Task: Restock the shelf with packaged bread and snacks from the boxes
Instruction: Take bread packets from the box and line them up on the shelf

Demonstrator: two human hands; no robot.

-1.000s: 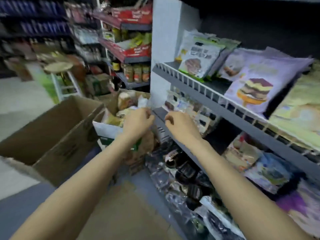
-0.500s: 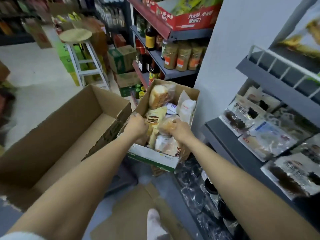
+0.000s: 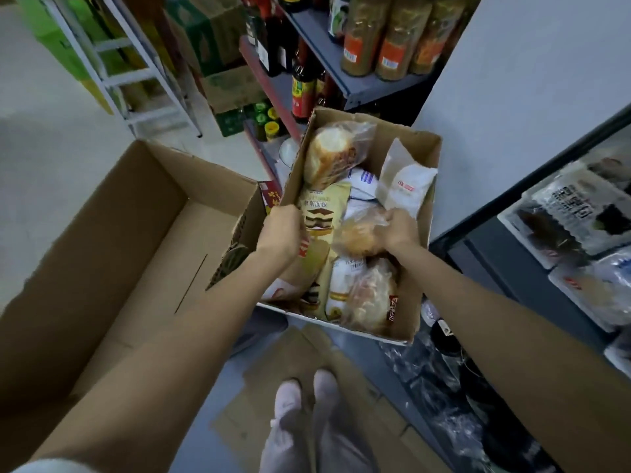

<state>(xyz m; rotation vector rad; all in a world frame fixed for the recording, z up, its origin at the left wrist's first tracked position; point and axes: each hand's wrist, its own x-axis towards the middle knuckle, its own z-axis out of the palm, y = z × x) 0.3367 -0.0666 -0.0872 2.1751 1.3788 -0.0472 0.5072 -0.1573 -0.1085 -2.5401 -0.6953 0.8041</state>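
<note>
Right hand (image 3: 399,230) grip now around bagged bun (image 3: 358,235) (likely lifting); left hand (image 3: 281,230) unchanged, grip unclear.

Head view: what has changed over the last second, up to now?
Both hands left the shelf edge and went down into the full box. The right hand has closed its grip on a clear-bagged bun; the left hand now rests on the yellow layered-bread packet by the box's left wall. The view swung from the shelf to the boxes. The empty box stayed put.
</note>
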